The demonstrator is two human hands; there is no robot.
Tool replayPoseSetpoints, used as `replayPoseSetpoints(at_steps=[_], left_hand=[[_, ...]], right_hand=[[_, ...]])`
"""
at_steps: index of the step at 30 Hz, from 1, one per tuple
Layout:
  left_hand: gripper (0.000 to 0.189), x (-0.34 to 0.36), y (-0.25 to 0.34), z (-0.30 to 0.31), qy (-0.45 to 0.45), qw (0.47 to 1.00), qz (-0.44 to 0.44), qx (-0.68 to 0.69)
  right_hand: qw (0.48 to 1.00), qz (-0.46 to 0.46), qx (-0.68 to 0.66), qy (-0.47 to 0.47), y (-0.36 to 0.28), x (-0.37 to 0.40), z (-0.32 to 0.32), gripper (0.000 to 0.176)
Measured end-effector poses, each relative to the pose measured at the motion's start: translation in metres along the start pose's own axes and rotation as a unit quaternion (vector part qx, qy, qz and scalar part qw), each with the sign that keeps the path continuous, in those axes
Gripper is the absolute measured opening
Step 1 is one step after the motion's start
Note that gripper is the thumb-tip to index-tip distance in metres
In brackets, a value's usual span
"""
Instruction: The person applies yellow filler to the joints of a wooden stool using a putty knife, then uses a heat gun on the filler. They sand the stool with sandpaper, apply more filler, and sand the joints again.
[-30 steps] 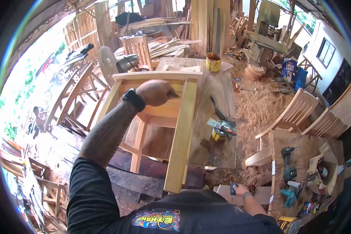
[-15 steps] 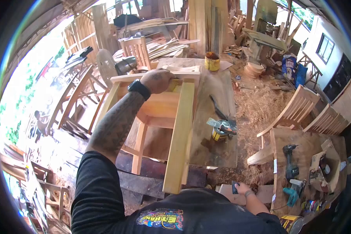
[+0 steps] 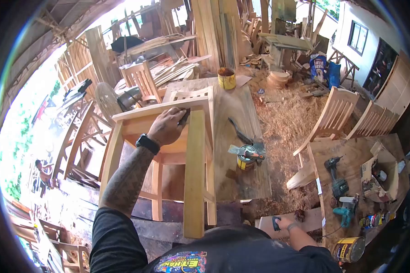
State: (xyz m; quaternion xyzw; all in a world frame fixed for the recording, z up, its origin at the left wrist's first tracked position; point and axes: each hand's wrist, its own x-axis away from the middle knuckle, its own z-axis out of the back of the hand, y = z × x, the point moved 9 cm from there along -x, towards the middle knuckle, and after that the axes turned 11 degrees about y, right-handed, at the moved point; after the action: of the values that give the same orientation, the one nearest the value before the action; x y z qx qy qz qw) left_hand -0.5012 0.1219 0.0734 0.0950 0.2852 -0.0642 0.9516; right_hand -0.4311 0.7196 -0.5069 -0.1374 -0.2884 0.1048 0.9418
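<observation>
The wooden leg (image 3: pixel 195 175) looks smooth and matt, the yellow can (image 3: pixel 227 82) stained metal.

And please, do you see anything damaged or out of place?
The cardboard box on the right-hand table looks torn, its edges ragged. A scraper lies across the smaller can on the plywood, seemingly easy to knock off.

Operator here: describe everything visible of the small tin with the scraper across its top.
The small tin is round, with a shiny, metallic-looking rim and a yellow-and-black label. It stands upright on the plywood board. The scraper lies across its top, hiding part of it; contents are unclear. A dark flat object sits close by, contact uncertain. No hand touches the tin.
</observation>
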Motion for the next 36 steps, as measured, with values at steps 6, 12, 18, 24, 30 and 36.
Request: replayPoseSetpoints(at_steps=[6, 12, 18, 24, 30, 36], left_hand=[[0.036, -0.009, 0.001, 0.002, -0.026, 0.999, -0.044, -0.013], [0.035, -0.011, -0.010, -0.013, -0.053, 0.989, -0.132, -0.033], [0.037, 0.000, 0.014, 0.018, -0.119, 0.993, -0.025, 0.003], [0.040, 0.013, 0.016, 0.024, -0.140, 0.990, -0.023, 0.012], [0.035, -0.001, -0.004, 0.055, -0.087, 0.996, 0.028, -0.012], [0.036, -0.022, -0.044, 0.018, -0.108, 0.992, 0.000, -0.071]], right_hand=[[0.993, -0.088, -0.038, -0.075, -0.029, 0.025, 0.034, 0.052], [0.993, -0.059, -0.091, -0.054, -0.053, 0.004, 0.031, 0.052], [0.998, 0.009, -0.055, -0.020, -0.058, -0.019, 0.020, 0.051], [0.998, 0.024, -0.048, -0.019, -0.049, -0.019, 0.009, 0.050], [0.997, -0.034, -0.068, -0.035, -0.020, -0.007, 0.011, 0.051], [0.999, -0.024, 0.001, -0.036, -0.006, -0.002, 0.019, 0.050]])
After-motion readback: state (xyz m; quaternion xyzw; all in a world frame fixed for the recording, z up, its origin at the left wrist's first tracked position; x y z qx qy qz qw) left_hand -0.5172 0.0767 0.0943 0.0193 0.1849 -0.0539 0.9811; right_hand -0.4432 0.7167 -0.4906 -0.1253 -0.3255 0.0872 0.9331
